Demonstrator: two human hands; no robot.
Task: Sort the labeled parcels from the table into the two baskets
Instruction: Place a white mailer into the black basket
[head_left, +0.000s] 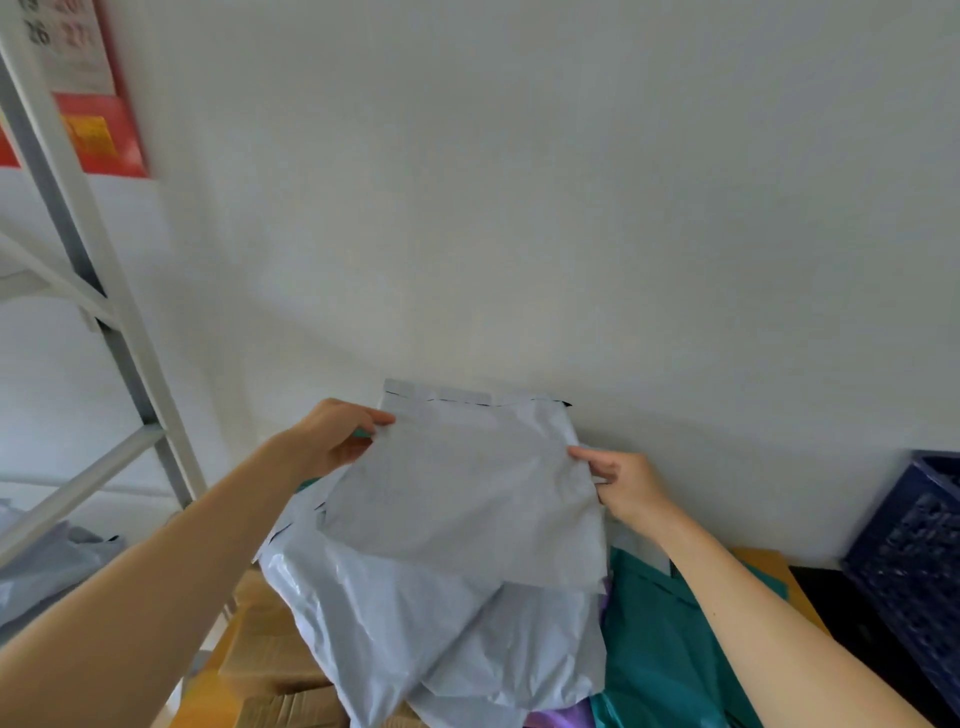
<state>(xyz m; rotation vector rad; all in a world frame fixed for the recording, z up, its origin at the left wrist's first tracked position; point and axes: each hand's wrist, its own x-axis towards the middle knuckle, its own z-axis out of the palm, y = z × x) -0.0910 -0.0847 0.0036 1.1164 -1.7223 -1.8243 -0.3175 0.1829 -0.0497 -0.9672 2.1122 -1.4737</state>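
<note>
Both hands, left (337, 436) and right (626, 483), pinching raised grey parcel (467, 493), blue basket (914, 561) right

We hold grey parcel (462, 483) up by side edges, crumpled; pile (395, 623) and teal parcel (660, 649) beneath; basket (919, 571) right.

Soft daylight, blurred wide-angle edges

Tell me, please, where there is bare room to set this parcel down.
Bare: the dark strip between the teal parcel and the blue basket. Crowded: grey parcels in the middle, cardboard boxes on the left.
</note>
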